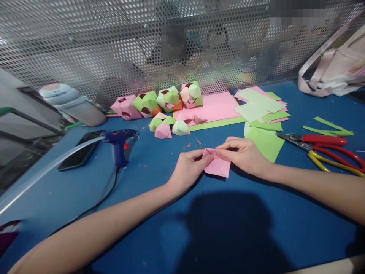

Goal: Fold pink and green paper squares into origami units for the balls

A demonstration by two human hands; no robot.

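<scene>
A small pink paper square [218, 168] with a folded top edge is between my two hands, just above the blue table. My left hand [188, 168] pinches its left side, the thumb lying on the paper's face. On the upper right edge, my right hand [242, 154] closes thumb and fingers on the same paper. Behind the hands stand folded paper shapes in pink and green, among them a pink one [127, 106] and several small cone-like pieces [163, 130]. To the right of my right hand lies a green paper sheet [265, 144].
A blue glue gun [117, 148] with a long clear glue stick stands at left, beside a phone [81, 150] and a bottle [75, 104]. Scissors [339, 154], a red-handled tool [323, 139], green strips [333, 127] and stacked paper [258, 104] lie right. A perforated metal screen [114, 49] rises behind.
</scene>
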